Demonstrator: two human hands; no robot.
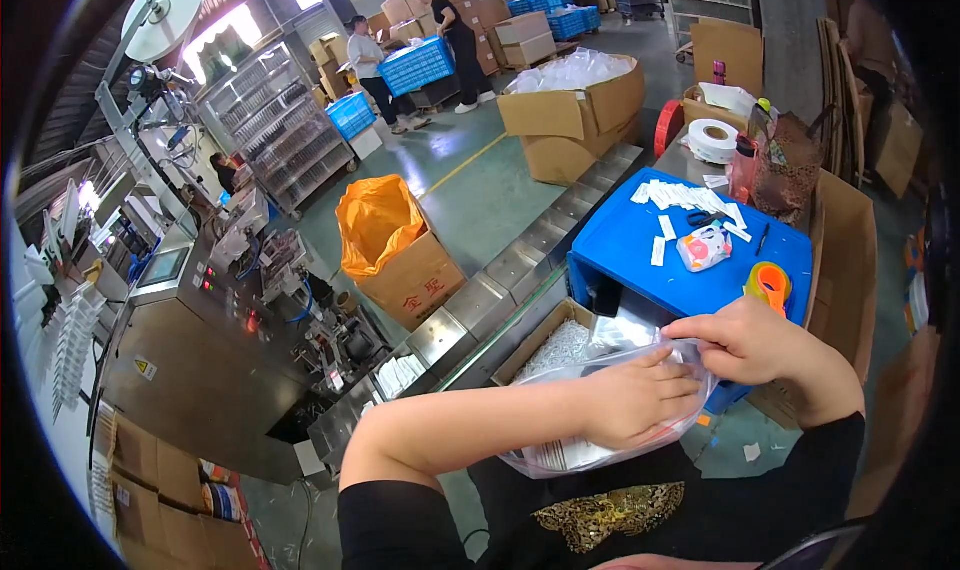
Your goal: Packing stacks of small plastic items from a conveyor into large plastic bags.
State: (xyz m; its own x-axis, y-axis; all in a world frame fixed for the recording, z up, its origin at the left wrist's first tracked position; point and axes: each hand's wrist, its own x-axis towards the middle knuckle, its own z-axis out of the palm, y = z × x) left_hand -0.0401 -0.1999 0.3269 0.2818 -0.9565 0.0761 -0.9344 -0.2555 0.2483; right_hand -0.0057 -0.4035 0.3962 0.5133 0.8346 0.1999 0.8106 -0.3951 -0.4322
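Note:
A clear plastic bag lies over my lap, with flat white pieces stacked inside it. My left hand rests across the bag, its fingers stretched out flat on the plastic near the opening. At the bag's right end, my right hand has its fingers curled and pinches the edge of the plastic. Just beyond the bag stands an open cardboard box full of small clear pieces. Past my right hand is a blue work surface bearing white strips, a soft pack, and a yellow-orange tape roll.
A metal conveyor channel runs diagonally at left, holding white packets. Beyond it stands a carton with an orange liner. A machine fills the left side. Two people handle a blue crate far off.

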